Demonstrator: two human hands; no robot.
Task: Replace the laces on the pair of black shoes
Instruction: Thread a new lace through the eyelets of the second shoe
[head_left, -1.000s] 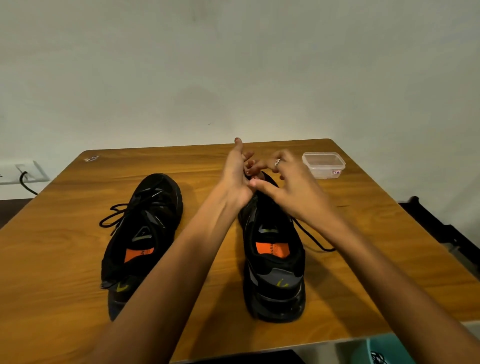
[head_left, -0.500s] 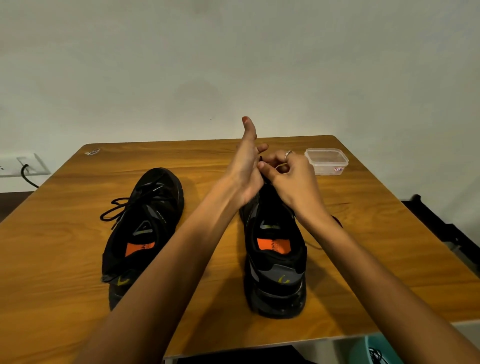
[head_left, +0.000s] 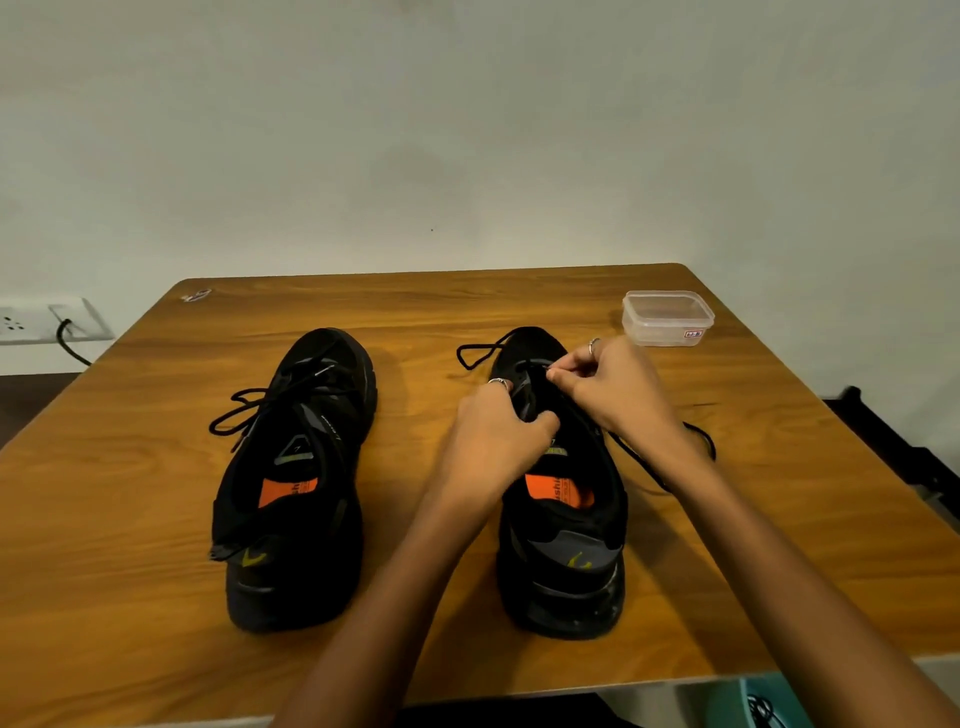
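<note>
A wood-grain tabletop (head_left: 130, 493) stands against a plain pale wall (head_left: 467, 130), with a wall socket (head_left: 31, 319) and its plugged black cable well to the left of the hands. Two black shoes sit on it: the left shoe (head_left: 296, 467) lies apart from both hands with its lace (head_left: 244, 410) loose, while the right shoe (head_left: 563, 525) lies under them. The left hand (head_left: 493, 441) grips that shoe's tongue area with curled fingers, the right hand (head_left: 618, 387) pinches its black lace (head_left: 480, 353) at the eyelets, and one clear plastic container (head_left: 667, 318) stands just beyond the right hand.
</note>
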